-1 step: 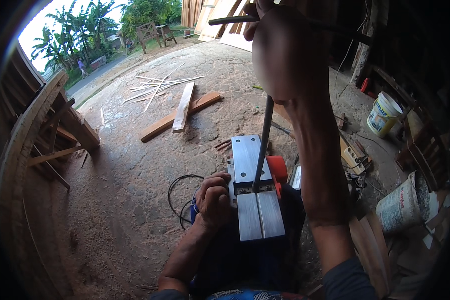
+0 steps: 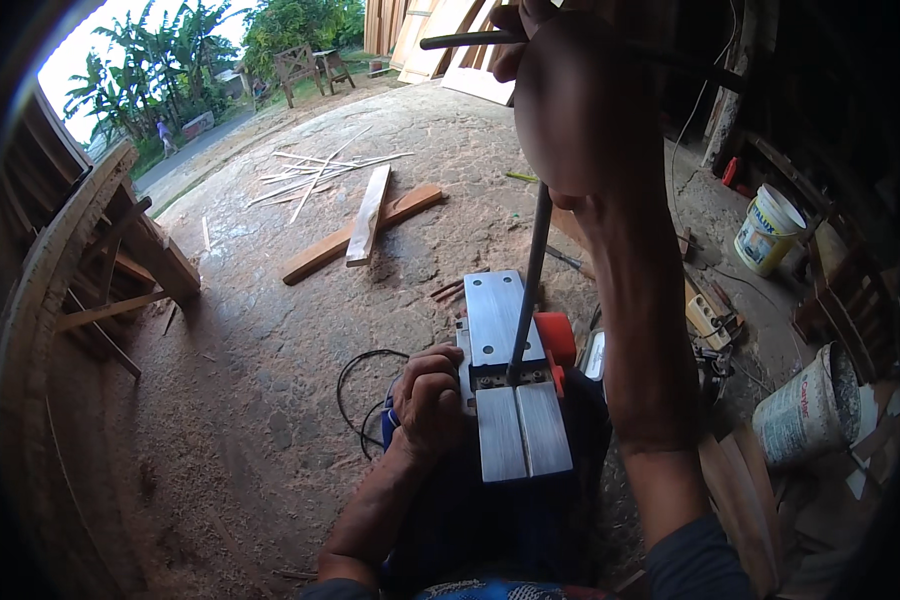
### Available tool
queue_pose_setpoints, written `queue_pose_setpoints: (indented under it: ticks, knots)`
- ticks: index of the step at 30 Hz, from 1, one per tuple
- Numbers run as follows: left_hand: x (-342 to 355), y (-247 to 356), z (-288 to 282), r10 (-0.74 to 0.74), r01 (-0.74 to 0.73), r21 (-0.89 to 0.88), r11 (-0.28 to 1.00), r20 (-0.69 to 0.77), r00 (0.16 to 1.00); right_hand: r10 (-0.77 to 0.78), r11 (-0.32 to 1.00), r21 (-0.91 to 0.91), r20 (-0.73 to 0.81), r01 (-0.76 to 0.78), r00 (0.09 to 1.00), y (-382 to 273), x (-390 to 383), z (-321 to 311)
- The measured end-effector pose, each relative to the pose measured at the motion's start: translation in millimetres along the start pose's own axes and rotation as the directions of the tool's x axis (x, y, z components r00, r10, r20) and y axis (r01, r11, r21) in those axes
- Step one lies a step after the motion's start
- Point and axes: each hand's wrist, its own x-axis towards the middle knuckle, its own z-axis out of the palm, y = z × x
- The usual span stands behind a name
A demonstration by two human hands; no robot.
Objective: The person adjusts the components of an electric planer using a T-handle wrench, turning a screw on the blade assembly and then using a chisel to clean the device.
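An electric planer (image 2: 497, 322) lies upside down on my lap, its two grey metal sole plates facing up and an orange part on its right side. My left hand (image 2: 428, 395) grips the planer's left edge beside the gap between the plates. My right hand (image 2: 580, 110) is raised close to the camera, shut around the top of a long T-handle wrench (image 2: 532, 270). The wrench's shaft runs straight down and its tip sits in the gap between the plates. Its dark cross bar (image 2: 460, 40) sticks out to the left of my fist.
Sawdust covers the concrete floor. Two crossed planks (image 2: 370, 215) and thin wood strips (image 2: 320, 170) lie ahead. A black cable (image 2: 355, 385) loops at my left. White buckets (image 2: 768, 230) (image 2: 810, 410) and tools crowd the right; a wooden frame (image 2: 90, 270) stands at left.
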Motion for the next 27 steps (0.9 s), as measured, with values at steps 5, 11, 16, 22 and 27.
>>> queue_pose_setpoints:
  ticks: [5, 11, 16, 22, 27]
  knots:
    - [1.3, 3.1, 1.1, 0.002, -0.002, 0.018, 1.0, 0.009, 1.0, -0.052, 0.99, 0.13, -0.002, 0.052, 0.999, -6.5, 3.8, -11.2]
    - [-1.5, -0.7, -1.8, 0.005, -0.005, -0.001, 1.0, 0.017, 1.0, -0.012, 0.982, 0.191, 0.041, 0.004, 0.999, 7.0, 0.1, -8.2]
    - [2.4, 2.2, -1.2, 0.005, -0.005, -0.026, 1.0, 0.024, 1.0, 0.011, 0.984, 0.177, 0.073, -0.023, 0.997, 8.8, -0.1, -7.7]
    - [1.2, 0.9, -2.4, 0.008, -0.008, -0.008, 1.0, 0.028, 1.0, 0.08, 0.961, 0.255, 0.112, -0.106, 0.991, 18.0, 9.5, -4.6]
    - [2.5, 1.8, -0.7, 0.005, -0.005, -0.006, 1.0, 0.018, 1.0, 0.1, 0.873, 0.425, 0.325, -0.24, 0.94, 32.7, 22.9, -9.0]
